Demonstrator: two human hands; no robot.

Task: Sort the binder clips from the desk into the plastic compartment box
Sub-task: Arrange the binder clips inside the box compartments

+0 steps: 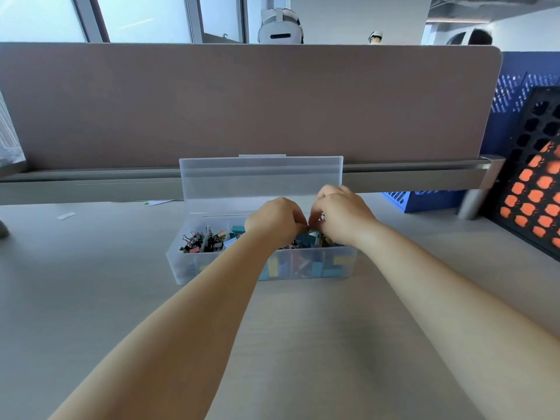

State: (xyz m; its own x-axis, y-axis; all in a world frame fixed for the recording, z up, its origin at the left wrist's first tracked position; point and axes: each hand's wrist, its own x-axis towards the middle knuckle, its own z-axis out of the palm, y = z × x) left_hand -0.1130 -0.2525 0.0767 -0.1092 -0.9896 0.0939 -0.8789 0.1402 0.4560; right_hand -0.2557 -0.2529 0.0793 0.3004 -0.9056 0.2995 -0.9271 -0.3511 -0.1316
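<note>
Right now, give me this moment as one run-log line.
stage: sorting | left hand and right hand: together above plastic compartment box, pinching one mostly hidden binder clip | lid: upright, open | contents: mixed clips

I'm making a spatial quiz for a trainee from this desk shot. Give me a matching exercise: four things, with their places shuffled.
Things:
1. box lid
2. small binder clips
3. paper scrap
4. black perforated panel

Places:
A. far right edge of the view
B. left end compartment of the plastic compartment box
C. flat on the desk, left of the box
D. upright behind the box

Pairs: 1-D, 2-B, 3-C, 4-A
</note>
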